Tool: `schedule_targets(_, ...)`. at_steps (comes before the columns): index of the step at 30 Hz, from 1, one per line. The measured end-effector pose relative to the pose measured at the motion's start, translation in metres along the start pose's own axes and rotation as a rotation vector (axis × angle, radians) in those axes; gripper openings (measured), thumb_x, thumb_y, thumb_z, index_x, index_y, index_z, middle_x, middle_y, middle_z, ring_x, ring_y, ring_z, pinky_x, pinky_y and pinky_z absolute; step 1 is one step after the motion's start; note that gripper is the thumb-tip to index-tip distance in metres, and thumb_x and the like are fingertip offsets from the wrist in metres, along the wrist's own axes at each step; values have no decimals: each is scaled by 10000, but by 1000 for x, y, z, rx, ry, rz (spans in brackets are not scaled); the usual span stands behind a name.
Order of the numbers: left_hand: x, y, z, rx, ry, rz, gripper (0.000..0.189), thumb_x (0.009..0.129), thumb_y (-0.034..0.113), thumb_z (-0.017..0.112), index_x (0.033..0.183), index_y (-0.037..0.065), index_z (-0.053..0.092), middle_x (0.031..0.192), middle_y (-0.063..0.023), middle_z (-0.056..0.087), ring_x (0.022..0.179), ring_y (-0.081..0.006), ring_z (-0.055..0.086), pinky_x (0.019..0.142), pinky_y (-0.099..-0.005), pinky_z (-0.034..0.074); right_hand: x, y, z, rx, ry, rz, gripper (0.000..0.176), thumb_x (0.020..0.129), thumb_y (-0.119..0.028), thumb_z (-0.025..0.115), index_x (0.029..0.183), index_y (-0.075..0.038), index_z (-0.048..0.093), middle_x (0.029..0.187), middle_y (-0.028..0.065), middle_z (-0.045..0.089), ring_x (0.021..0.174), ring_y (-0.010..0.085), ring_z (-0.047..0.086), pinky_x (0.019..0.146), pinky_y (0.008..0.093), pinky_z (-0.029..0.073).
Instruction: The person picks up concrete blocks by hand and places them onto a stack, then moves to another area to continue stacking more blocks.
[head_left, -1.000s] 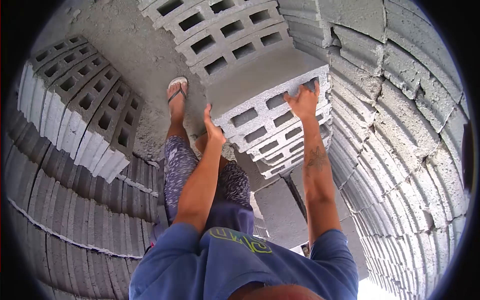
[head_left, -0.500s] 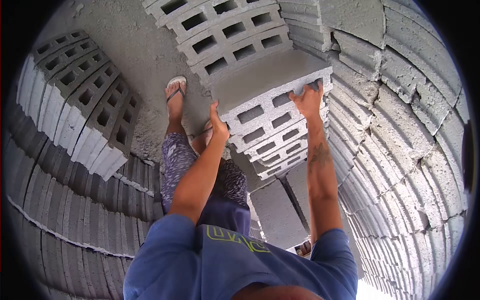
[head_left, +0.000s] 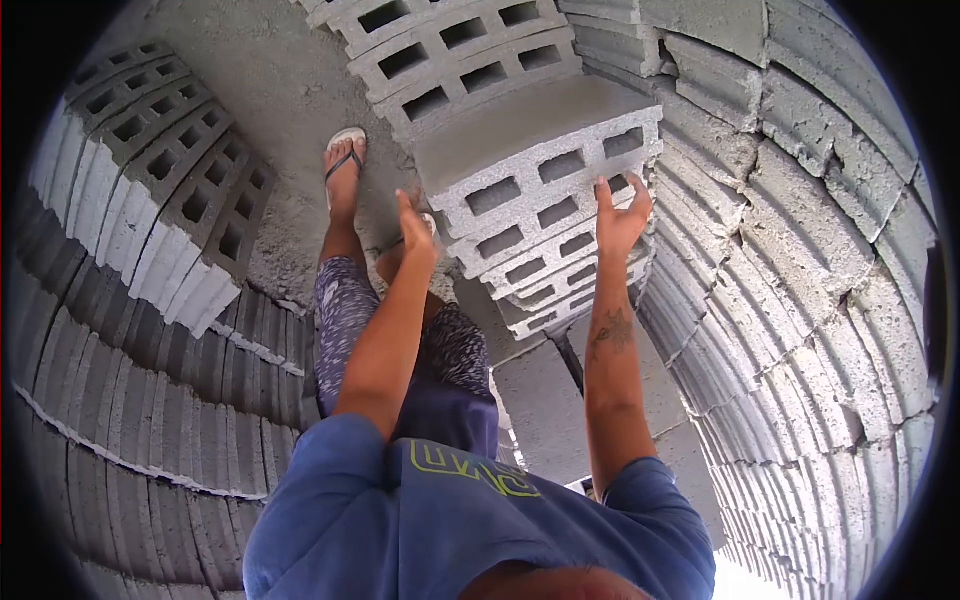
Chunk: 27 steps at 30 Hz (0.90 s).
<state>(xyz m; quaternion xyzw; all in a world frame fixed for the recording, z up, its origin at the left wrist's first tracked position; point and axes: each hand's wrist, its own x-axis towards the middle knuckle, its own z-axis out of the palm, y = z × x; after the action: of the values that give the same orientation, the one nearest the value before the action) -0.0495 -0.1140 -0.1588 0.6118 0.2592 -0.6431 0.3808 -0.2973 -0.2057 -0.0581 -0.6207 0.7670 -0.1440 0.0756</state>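
A grey hollow concrete block [head_left: 530, 180] tops the front stack, its holes facing me and its smooth side upward. Left of its end, my left hand [head_left: 416, 228] is raised with fingers stretched and nothing in it. My right hand [head_left: 622, 218] is in front of the stack's right part, just below the top block. Its thumb and fingers are spread, and it holds nothing; whether a fingertip touches a block is hard to tell. More hollow blocks [head_left: 545, 243] lie beneath the top one.
Behind stands a row of hollow blocks [head_left: 440, 70]. A tall wall of stacked blocks [head_left: 800, 250] curves along the right. Another block stack [head_left: 150, 190] is at the left, above rows of blocks [head_left: 150, 400]. My sandalled foot [head_left: 345, 160] rests on the dusty ground [head_left: 270, 100].
My right hand has come out of the top block's hole and dropped toward me. My left hand has moved off the block's left end. The block stays on the stack.
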Motion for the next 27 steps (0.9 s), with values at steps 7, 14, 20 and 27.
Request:
schedule_targets(7, -6, -22, 1, -102, -10, -191, 781, 885, 648, 283, 1380, 48, 348, 1377, -116, 416, 1267, -282, 381, 1058, -430, 273, -29, 17, 9, -311, -397, -225, 692, 656, -375, 762, 1146, 56, 532, 1266, 181, 514, 1327, 353, 296, 1087, 551, 125)
schedule_targets(14, 14, -47, -2, -319, -158, -246, 815, 863, 683, 301, 1415, 83, 288, 1406, -107, 384, 1282, -287, 368, 1041, -496, 271, -3, 47, 22, -464, -599, 25, 661, 635, -358, 742, 1087, 98, 586, 862, 171, 660, 981, 264, 607, 1115, 453, 105)
schedule_targets(20, 3, -35, 9, -191, -106, -229, 910, 814, 754, 280, 1469, 137, 148, 1523, -99, 144, 1390, -315, 133, 1067, -587, 85, 0, 77, 27, -422, -610, 2, 652, 637, -375, 751, 1077, 81, 596, 919, 189, 659, 992, 296, 598, 1096, 470, 159)
schedule_targets(27, 51, -48, 1, 127, -7, 289, 616, 941, 388, 364, 1403, -13, 291, 1478, -99, 273, 1352, -246, 256, 1096, -321, 176, 30, 3, -17, -134, -235, 147, 360, 724, -237, 690, 1004, -13, 660, 1043, 198, 640, 1035, 356, 574, 1012, 437, 311)
